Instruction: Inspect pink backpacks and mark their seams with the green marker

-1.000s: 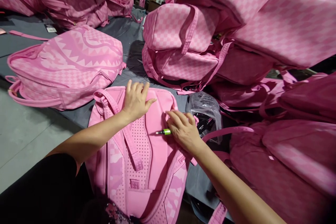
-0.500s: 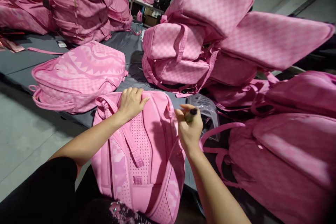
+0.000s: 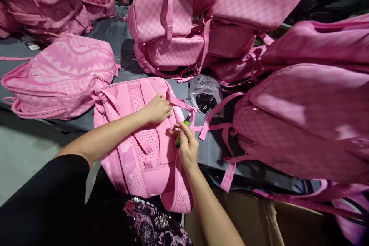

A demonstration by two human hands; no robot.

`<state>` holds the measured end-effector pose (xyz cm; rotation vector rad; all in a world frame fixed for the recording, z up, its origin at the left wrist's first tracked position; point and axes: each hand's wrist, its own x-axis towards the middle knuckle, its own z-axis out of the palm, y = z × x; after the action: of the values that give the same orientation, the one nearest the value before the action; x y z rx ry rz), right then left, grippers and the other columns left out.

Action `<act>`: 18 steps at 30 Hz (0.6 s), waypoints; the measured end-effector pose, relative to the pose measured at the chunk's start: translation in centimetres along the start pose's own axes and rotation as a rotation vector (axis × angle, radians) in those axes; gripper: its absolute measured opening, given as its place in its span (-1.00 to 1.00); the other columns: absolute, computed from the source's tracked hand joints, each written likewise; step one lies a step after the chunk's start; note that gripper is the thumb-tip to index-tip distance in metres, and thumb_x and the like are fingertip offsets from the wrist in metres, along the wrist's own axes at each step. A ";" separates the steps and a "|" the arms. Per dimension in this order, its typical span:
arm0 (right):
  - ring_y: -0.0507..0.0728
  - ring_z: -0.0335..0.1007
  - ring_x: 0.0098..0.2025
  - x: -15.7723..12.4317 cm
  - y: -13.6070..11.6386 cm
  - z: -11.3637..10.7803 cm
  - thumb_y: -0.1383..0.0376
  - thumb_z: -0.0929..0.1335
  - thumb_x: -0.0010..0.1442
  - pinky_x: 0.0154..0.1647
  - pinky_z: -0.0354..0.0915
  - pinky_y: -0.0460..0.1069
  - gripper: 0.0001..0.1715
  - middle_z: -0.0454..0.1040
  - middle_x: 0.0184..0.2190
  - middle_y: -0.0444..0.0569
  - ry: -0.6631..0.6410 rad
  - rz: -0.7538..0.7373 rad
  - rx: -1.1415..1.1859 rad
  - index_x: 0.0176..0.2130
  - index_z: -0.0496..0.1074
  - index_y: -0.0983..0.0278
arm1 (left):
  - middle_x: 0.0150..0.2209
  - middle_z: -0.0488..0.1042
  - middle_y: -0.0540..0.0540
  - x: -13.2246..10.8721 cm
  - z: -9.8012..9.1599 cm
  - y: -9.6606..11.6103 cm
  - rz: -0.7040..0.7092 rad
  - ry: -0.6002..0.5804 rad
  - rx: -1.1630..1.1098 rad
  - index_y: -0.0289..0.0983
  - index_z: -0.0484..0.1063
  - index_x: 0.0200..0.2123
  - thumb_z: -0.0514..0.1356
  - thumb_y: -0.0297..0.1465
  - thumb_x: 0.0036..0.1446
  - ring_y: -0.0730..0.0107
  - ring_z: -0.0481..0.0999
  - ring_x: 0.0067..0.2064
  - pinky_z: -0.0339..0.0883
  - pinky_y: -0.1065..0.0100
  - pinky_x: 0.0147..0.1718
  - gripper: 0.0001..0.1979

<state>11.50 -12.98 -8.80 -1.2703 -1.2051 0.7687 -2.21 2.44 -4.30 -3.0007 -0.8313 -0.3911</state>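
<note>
A pink backpack (image 3: pixel 144 150) lies back-side up at the near edge of a grey table (image 3: pixel 127 38), its padded mesh panel and shoulder straps facing me. My left hand (image 3: pixel 158 108) is closed on the backpack's upper right part, pinching at a pink strap (image 3: pixel 180 104). My right hand (image 3: pixel 186 143) is closed on a small green lighter (image 3: pixel 182 130), held upright just beside that strap, a few centimetres from my left hand.
Pink checkered backpacks are piled all round: one with a shark-tooth pattern (image 3: pixel 63 73) at left, a stack (image 3: pixel 170 34) behind, and a large heap (image 3: pixel 302 115) at right. A clear plastic bag (image 3: pixel 205 95) with dark parts lies by the strap. Grey floor (image 3: pixel 25 153) shows at lower left.
My left hand has slid from the backpack's top edge to its right side and closed on the strap. My right hand lowered the lighter toward the strap. The view has swung right.
</note>
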 end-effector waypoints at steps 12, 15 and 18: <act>-0.04 0.22 -0.74 5.9 -3.7 0.4 -0.12 0.29 0.28 -0.72 0.15 -0.13 -0.54 0.44 -0.57 -0.26 0.153 0.101 0.120 -0.09 0.28 0.18 | 0.04 0.50 -0.15 -4.2 3.6 1.7 -0.133 0.364 -0.120 -0.21 0.49 -0.16 0.09 -0.23 0.33 0.05 0.24 0.31 -0.17 -0.17 0.33 -0.76; -0.02 0.27 -0.67 6.5 -2.5 1.0 -0.11 0.30 0.28 -0.67 0.16 -0.10 -0.53 0.40 -0.57 -0.21 0.255 0.052 0.026 -0.20 0.39 0.25 | -0.02 0.52 -0.13 -4.2 4.2 1.8 -0.137 0.396 -0.118 -0.20 0.50 -0.21 0.09 -0.25 0.34 0.10 0.32 0.24 -0.17 -0.14 0.34 -0.77; 0.03 0.33 -0.58 6.3 -0.9 1.2 -0.01 0.35 0.28 -0.54 0.27 -0.05 -0.60 0.43 -0.55 -0.15 0.308 -0.025 -0.161 -0.32 0.42 0.27 | -0.08 0.54 -0.10 -4.1 4.7 1.7 -0.124 0.408 -0.116 -0.18 0.50 -0.22 0.10 -0.25 0.33 0.14 0.38 0.18 -0.22 -0.13 0.35 -0.79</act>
<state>11.84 -6.89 -6.52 -1.4433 -1.0439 0.4434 -3.66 -0.74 -9.69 -2.8136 -0.9773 -1.0432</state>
